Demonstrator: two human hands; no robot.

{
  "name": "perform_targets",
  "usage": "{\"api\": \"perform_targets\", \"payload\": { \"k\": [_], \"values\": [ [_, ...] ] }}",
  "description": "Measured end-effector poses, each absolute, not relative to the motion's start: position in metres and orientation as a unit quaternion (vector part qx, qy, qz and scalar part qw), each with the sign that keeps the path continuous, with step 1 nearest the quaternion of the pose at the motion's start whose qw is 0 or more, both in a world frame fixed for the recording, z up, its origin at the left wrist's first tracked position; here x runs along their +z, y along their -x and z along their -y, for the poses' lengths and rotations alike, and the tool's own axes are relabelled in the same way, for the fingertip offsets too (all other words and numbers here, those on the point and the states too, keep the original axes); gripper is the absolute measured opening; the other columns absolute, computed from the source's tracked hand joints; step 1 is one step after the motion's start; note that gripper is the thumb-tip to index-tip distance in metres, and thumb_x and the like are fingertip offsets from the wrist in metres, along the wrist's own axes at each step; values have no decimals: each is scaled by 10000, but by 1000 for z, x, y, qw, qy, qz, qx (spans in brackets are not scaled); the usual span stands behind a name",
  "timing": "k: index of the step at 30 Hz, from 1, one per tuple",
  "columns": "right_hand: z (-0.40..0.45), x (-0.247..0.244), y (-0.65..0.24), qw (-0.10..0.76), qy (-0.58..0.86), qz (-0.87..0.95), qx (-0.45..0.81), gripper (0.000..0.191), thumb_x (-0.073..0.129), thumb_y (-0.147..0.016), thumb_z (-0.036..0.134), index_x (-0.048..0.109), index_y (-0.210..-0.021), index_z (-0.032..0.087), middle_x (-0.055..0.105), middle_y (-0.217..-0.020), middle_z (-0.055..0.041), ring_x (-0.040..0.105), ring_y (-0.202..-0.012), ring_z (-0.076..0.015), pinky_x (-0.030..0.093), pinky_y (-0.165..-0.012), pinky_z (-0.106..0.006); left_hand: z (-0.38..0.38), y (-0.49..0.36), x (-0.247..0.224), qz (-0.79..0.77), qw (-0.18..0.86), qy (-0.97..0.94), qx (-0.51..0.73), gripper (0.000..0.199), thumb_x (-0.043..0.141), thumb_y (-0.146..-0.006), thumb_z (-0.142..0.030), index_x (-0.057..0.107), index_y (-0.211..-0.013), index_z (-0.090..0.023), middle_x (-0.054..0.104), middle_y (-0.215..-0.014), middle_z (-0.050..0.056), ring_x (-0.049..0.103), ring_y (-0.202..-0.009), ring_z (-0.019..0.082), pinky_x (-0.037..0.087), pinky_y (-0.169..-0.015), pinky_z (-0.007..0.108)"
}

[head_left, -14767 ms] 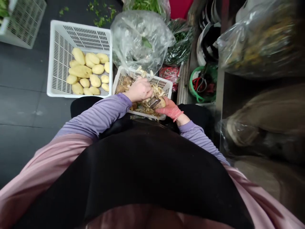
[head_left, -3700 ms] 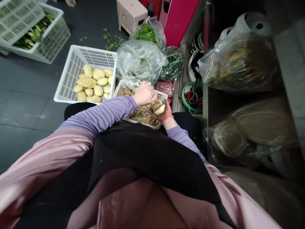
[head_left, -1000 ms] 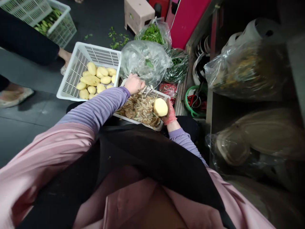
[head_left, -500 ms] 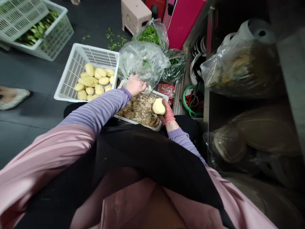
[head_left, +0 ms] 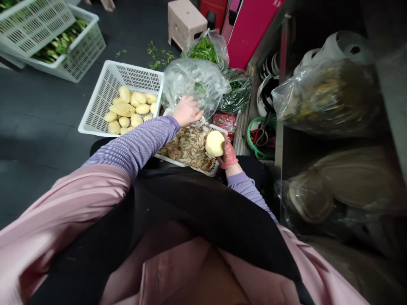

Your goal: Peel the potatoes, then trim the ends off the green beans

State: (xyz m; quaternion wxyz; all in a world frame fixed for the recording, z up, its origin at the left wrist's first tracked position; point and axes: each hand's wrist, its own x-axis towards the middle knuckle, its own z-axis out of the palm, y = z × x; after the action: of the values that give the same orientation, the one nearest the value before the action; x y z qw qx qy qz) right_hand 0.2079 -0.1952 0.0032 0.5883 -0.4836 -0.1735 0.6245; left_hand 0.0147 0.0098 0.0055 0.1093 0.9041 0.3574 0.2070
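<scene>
My right hand (head_left: 228, 153), in a reddish glove, is closed around a pale peeled potato (head_left: 214, 143). It holds the potato over the right end of a white plastic tray (head_left: 171, 161) heaped with brown peelings (head_left: 189, 146). My bare left hand (head_left: 188, 111) hovers above the far side of the tray, its fingers curled. What those fingers grip is hidden or too small to name. Beyond the left hand, and close to it, lies a clear plastic bag (head_left: 195, 80). Left of the tray, a white slotted basket (head_left: 95, 101) contains several peeled potatoes (head_left: 123, 110).
Bags of leafy greens (head_left: 203, 50) lie behind, near a beige stool (head_left: 187, 23). Crates of green vegetables (head_left: 84, 53) stand far left. Scattered leaves (head_left: 158, 55) lie on the floor. At right, a green basket (head_left: 257, 151) with scissors stands beside a shelf (head_left: 281, 169) holding bagged goods.
The whole view has shifted slightly. My left hand has moved a little away from me, toward the clear bag. Another person's foot at the left edge is out of view.
</scene>
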Motion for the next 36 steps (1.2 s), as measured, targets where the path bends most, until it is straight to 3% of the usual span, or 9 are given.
{"api": "perform_targets", "payload": {
  "k": [4, 7, 10, 16, 19, 23, 28, 33, 36],
  "values": [
    [196, -16, -222, 566, 461, 320, 605, 1055, 1232, -451, 834, 785, -1259, 324, 916, -1344, -68, 875, -1401, -422, 798, -1069, -508, -13, -14, 9, -333, 111, -917, 192, 577, 491, -1246, -527, 740, -795, -267, 747, -843, 123, 762, -1131, 382, 557, -1178, 616],
    [188, -29, -234, 547, 472, 391, 570, 1165, 1237, -355, 874, 785, -1266, 305, 894, -1383, -89, 822, -1474, -470, 716, -1260, -588, -12, -16, 12, -302, 116, -927, 189, 539, 544, -1189, -519, 712, -741, -270, 735, -796, 114, 752, -1098, 369, 566, -1176, 593],
    [182, -37, -244, 509, 475, 473, 540, 1139, 1242, -399, 857, 792, -1283, 298, 864, -1423, -104, 793, -1475, -479, 647, -1351, -642, -6, -14, 19, -325, 107, -921, 187, 496, 580, -1123, -429, 643, -656, -276, 699, -715, 127, 736, -1007, 367, 582, -1113, 588],
    [184, -39, -253, 467, 499, 565, 462, 1050, 1250, -502, 772, 751, -1304, 312, 811, -1375, -77, 776, -1388, -423, 627, -1329, -647, 6, -5, 30, -289, 93, -946, 114, 473, 601, -1086, -351, 626, -620, -277, 753, -748, 123, 750, -984, 355, 586, -1088, 567],
    [187, -34, -253, 475, 478, 572, 468, 1013, 1259, -534, 726, 743, -1300, 311, 827, -1394, -87, 786, -1378, -405, 648, -1303, -620, 1, -3, 26, -358, 93, -920, 129, 434, 649, -1049, -349, 679, -625, -261, 753, -733, 140, 766, -1005, 368, 575, -1083, 555],
    [188, -32, -244, 505, 512, 497, 486, 978, 1281, -464, 623, 764, -1226, 294, 846, -1311, -55, 831, -1306, -377, 683, -1313, -595, -3, -8, 21, -333, 115, -922, 159, 449, 607, -1118, -378, 791, -729, -251, 795, -787, 124, 788, -1081, 364, 566, -1158, 550],
    [183, -33, -213, 619, 492, 177, 585, 709, 1108, -838, 758, 752, -1242, 297, 916, -1113, -39, 930, -1328, -372, 821, -1160, -575, 13, -6, 19, -455, 98, -874, 140, 487, 562, -1139, -351, 811, -749, -199, 828, -874, 236, 795, -1113, 421, 556, -1156, 618],
    [176, -31, -195, 614, 502, 79, 604, 521, 1032, -1007, 678, 745, -1216, 297, 935, -1019, -28, 977, -1287, -343, 848, -1106, -542, 53, -18, 17, -366, 129, -900, 197, 473, 617, -1176, -453, 788, -783, -253, 774, -862, 150, 755, -1182, 404, 547, -1218, 613],
    [177, -28, -204, 606, 515, 64, 603, 422, 997, -1060, 598, 772, -1251, 296, 941, -1044, -26, 983, -1245, -320, 847, -1101, -510, 45, -9, 23, -460, 157, -863, 138, 462, 653, -1169, -410, 698, -734, -264, 695, -808, 106, 739, -1191, 380, 536, -1212, 557]
  ]
}}
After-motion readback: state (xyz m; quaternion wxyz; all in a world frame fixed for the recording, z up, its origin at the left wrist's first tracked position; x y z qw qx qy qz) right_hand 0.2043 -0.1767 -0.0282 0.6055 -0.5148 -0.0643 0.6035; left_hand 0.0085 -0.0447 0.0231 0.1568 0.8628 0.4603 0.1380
